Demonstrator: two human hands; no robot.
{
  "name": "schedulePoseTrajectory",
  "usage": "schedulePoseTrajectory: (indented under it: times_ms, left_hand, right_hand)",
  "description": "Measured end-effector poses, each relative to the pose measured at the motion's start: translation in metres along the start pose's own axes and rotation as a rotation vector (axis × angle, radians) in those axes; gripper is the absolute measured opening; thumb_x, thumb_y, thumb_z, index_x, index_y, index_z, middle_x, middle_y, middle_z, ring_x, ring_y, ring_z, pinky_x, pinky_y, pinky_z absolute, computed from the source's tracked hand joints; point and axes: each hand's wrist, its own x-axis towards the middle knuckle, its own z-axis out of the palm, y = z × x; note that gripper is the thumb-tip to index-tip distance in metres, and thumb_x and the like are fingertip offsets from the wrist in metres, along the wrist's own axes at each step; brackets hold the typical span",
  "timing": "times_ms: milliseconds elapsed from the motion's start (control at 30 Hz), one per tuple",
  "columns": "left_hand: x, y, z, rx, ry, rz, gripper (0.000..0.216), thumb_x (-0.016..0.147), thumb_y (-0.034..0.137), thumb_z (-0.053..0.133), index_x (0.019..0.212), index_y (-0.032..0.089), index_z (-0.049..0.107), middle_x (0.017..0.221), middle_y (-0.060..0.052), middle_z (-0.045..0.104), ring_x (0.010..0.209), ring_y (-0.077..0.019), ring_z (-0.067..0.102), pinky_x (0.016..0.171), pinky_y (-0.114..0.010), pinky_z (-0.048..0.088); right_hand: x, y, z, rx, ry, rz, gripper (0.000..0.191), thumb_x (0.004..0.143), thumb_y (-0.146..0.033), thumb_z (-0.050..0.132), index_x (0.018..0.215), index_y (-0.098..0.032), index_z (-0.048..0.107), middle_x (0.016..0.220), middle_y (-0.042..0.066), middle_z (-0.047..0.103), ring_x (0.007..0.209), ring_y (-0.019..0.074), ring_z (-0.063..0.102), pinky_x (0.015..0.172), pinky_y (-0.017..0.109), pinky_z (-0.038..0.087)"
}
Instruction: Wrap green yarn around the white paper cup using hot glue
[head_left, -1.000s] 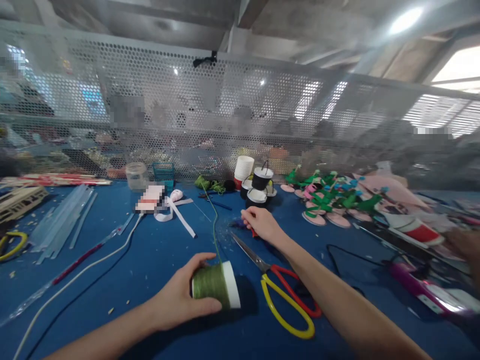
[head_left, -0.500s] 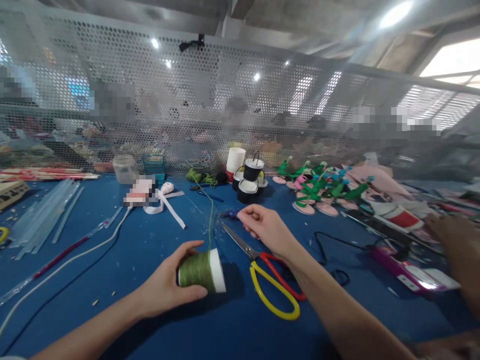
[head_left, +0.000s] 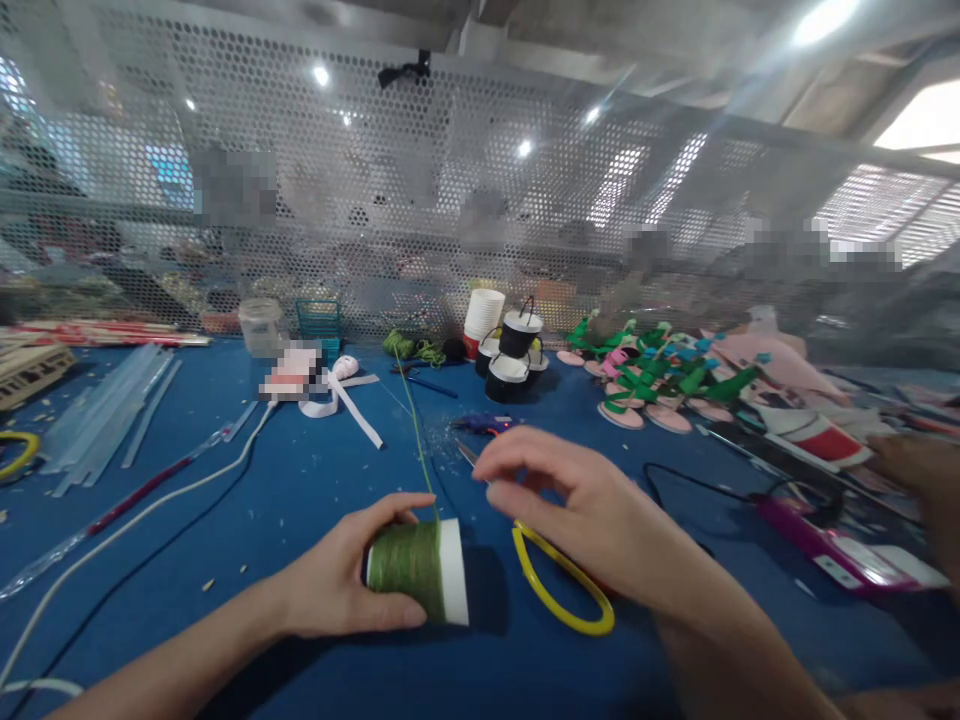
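Note:
My left hand (head_left: pixel 337 580) is wrapped around a white paper cup (head_left: pixel 453 572) lying on its side. Green yarn (head_left: pixel 405 568) covers most of the cup's wall. From the cup a strand (head_left: pixel 421 455) runs up the table to a ball of green yarn (head_left: pixel 397 344). My right hand (head_left: pixel 555 490) hovers over the scissors (head_left: pixel 562 588), its fingers loosely bent and thumb a little apart, with nothing visible in them. It hides the red handle and most of the blades. Just beyond the fingertips lies a blue glue gun (head_left: pixel 484 425).
Black-wrapped cups with handles (head_left: pixel 507 378) stand at the back beside stacked white cups (head_left: pixel 484 312). Green craft plants on pink discs (head_left: pixel 652 385) are at right, near a purple device (head_left: pixel 832 545) and another person's hand (head_left: pixel 915 470). Glue sticks (head_left: pixel 112 410) and a white cable (head_left: pixel 187 490) lie left.
My right hand has come back from beside the glue gun to above the scissors, its fingers loosening. My left hand still holds the cup. The view has shifted slightly.

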Motion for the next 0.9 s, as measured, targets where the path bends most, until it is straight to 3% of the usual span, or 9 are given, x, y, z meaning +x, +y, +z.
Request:
schedulePoseTrajectory:
  times_ms: [100,200,300,433,533,600,700,833,900]
  left_hand:
    - [-0.001,0.001,0.001,0.007,-0.002,-0.002,0.071,0.064,0.037,0.069,0.126,0.023,0.038,0.110,-0.006,0.052,0.097,-0.0239,0.053,0.087,-0.037,0.043]
    - [-0.001,0.002,0.002,-0.003,-0.014,0.021,0.073,0.063,0.034,0.070,0.126,0.021,0.038,0.118,-0.009,0.051,0.105,-0.0272,0.051,0.092,-0.041,0.040]
    - [-0.001,0.001,0.004,0.003,-0.025,0.065,0.073,0.063,0.033,0.070,0.127,0.020,0.038,0.130,-0.011,0.044,0.118,-0.0306,0.042,0.100,-0.045,0.032]
    - [0.000,-0.003,0.006,0.029,-0.031,0.073,0.073,0.063,0.033,0.070,0.127,0.019,0.038,0.127,-0.010,0.048,0.115,-0.0292,0.045,0.099,-0.044,0.033]
    - [0.001,-0.003,0.006,0.045,-0.031,0.081,0.068,0.064,0.032,0.069,0.124,0.019,0.041,0.119,-0.008,0.053,0.107,-0.0262,0.050,0.094,-0.040,0.040]
    - [0.002,0.000,0.004,0.083,-0.013,0.060,0.064,0.064,0.033,0.068,0.121,0.018,0.042,0.115,-0.008,0.055,0.102,-0.0254,0.053,0.089,-0.038,0.043]
    - [0.004,0.005,0.000,0.230,0.031,0.017,0.059,0.065,0.033,0.068,0.116,0.017,0.044,0.112,-0.009,0.056,0.100,-0.0261,0.054,0.087,-0.039,0.043]
    - [0.008,0.004,-0.007,0.390,0.107,0.039,0.053,0.067,0.031,0.066,0.113,0.018,0.044,0.110,-0.009,0.055,0.098,-0.0255,0.055,0.085,-0.038,0.043]
    - [0.009,0.002,-0.009,0.445,0.135,0.057,0.051,0.068,0.030,0.065,0.113,0.018,0.044,0.108,-0.008,0.055,0.096,-0.0244,0.055,0.084,-0.037,0.044]
  right_hand:
    - [0.008,0.008,0.008,-0.227,0.197,-0.013,0.017,0.084,-0.031,0.047,0.078,-0.021,0.059,0.086,0.006,0.063,0.080,0.0182,0.056,0.072,0.032,0.043]
    - [0.015,0.020,0.023,-0.166,-0.004,0.087,0.029,0.087,-0.037,0.039,0.082,-0.019,0.060,0.081,0.006,0.065,0.075,0.0173,0.058,0.069,0.031,0.044]
    - [0.027,0.027,0.039,0.004,-0.243,0.132,0.043,0.090,-0.044,0.029,0.094,-0.014,0.061,0.091,0.008,0.066,0.083,0.0165,0.060,0.075,0.030,0.045]
    - [0.051,0.019,0.057,0.142,-0.388,0.132,0.050,0.092,-0.044,0.025,0.096,-0.009,0.061,0.100,0.011,0.065,0.090,0.0147,0.060,0.076,0.025,0.045]
    - [0.068,0.012,0.065,0.040,-0.494,0.107,0.051,0.092,-0.045,0.026,0.094,-0.011,0.063,0.094,0.009,0.068,0.081,0.0124,0.062,0.068,0.021,0.046]
    - [0.078,0.012,0.062,-0.153,-0.430,0.121,0.046,0.090,-0.046,0.031,0.090,-0.014,0.064,0.084,0.006,0.069,0.072,0.0122,0.063,0.062,0.021,0.046]
    - [0.086,0.024,0.039,-0.365,-0.172,0.204,0.040,0.089,-0.042,0.036,0.087,-0.013,0.063,0.082,0.008,0.068,0.066,0.0148,0.062,0.061,0.024,0.044]
    - [0.082,0.060,-0.006,-0.546,0.086,0.376,0.033,0.091,-0.034,0.035,0.091,-0.013,0.060,0.094,0.012,0.064,0.088,0.0199,0.060,0.077,0.031,0.043]
    - [0.077,0.080,-0.020,-0.609,0.121,0.491,0.026,0.089,-0.031,0.042,0.097,-0.013,0.059,0.101,0.011,0.061,0.095,0.0213,0.057,0.081,0.036,0.043]
